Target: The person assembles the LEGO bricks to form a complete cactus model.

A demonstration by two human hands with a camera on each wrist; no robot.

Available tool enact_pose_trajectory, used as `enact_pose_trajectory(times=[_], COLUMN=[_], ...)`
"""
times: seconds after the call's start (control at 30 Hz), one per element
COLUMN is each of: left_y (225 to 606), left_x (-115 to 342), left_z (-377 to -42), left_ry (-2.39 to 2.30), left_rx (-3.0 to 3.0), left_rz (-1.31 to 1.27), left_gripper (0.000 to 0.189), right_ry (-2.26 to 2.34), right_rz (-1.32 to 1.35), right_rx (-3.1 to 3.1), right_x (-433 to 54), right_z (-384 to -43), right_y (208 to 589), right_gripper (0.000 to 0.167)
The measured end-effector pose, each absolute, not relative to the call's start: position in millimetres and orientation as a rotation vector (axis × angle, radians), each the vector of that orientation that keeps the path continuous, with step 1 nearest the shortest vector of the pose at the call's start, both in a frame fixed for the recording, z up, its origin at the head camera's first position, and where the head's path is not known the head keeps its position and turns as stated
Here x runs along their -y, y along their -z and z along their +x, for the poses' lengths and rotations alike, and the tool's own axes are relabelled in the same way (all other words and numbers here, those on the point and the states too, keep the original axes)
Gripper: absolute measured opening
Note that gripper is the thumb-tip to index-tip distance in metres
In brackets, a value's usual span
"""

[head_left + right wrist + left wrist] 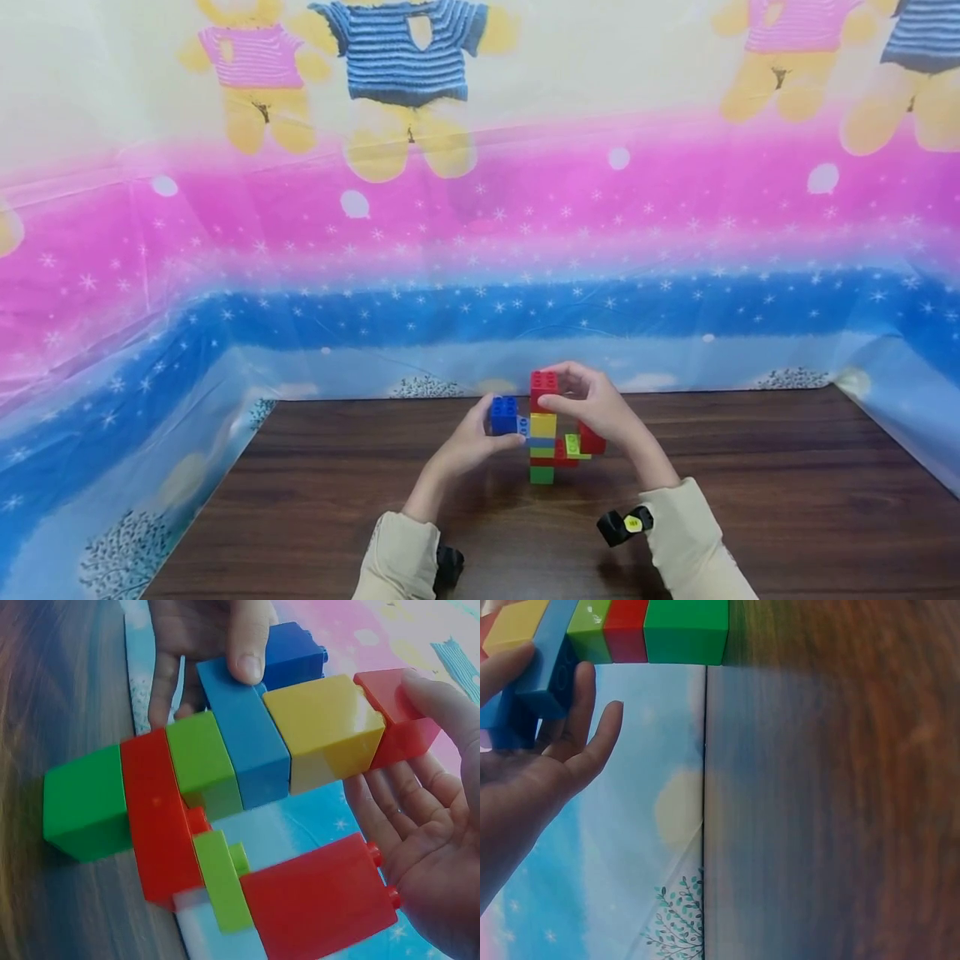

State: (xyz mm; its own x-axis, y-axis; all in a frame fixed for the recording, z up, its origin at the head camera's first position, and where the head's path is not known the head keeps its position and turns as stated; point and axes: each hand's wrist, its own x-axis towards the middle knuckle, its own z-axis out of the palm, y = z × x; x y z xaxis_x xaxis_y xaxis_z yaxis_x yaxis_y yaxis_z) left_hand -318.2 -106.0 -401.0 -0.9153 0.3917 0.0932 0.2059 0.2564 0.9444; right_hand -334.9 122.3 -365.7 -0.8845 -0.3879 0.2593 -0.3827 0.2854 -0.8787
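A tower of toy building bricks stands on the table, with a green brick (86, 802) at its foot. Above that come a long red brick (154, 817), a lime brick (202, 761), a long light-blue brick (251, 746) and a yellow brick (543, 426). My right hand (603, 408) pinches the red top brick (543, 393) between thumb and fingers. On the left side, my left hand (467, 442) grips the light-blue brick, thumb pressed on it, beside a dark-blue brick (505, 415) mounted on its end. Opposite, a thin lime brick (223, 885) carries another red brick (322, 900).
Dark wood-grain table (315, 500) surrounds the tower. Behind and at both sides hangs a printed cloth (480, 317) with bears and snowflakes, meeting the table's back edge. Black wrist devices (625, 526) sit at both sleeves.
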Motion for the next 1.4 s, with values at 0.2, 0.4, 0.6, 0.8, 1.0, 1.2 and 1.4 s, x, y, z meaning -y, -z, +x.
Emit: enact_pose_trajectory(times=[0.2, 0.4, 0.6, 0.8, 1.0, 1.2, 1.4], left_y=[402.2, 403.2, 401.1, 400.0, 401.0, 402.0, 402.5], left_x=[105.5, 105.4, 104.9, 105.1, 105.6, 105.5, 104.5], left_z=[-318.4, -318.5, -318.4, -317.5, -317.9, -318.3, -318.5], left_ry=[-1.729, -1.728, -1.731, -1.735, -1.727, -1.721, -1.735], left_rx=[-2.347, -2.348, -2.352, -2.349, -2.358, -2.369, -2.361], left_rz=[0.575, 0.584, 0.583, 0.583, 0.596, 0.59, 0.579], left_gripper=[0.058, 0.058, 0.057, 0.058, 0.058, 0.058, 0.055], right_ry=[1.681, 1.673, 1.687, 1.686, 1.683, 1.678, 1.659], right_rz=[-0.825, -0.838, -0.884, -0.889, -0.9, -0.888, -0.892], right_rx=[-2.55, -2.565, -2.56, -2.563, -2.558, -2.552, -2.573], right_x=[-123.2, -124.0, -124.8, -124.6, -124.7, -125.2, -123.0], right_z=[-332.0, -330.9, -331.9, -332.8, -335.3, -335.3, -333.8], right_y=[363.8, 362.8, 362.9, 364.2, 366.2, 365.8, 363.9], right_gripper=[0.036, 0.035, 0.034, 0.034, 0.034, 0.033, 0.033])
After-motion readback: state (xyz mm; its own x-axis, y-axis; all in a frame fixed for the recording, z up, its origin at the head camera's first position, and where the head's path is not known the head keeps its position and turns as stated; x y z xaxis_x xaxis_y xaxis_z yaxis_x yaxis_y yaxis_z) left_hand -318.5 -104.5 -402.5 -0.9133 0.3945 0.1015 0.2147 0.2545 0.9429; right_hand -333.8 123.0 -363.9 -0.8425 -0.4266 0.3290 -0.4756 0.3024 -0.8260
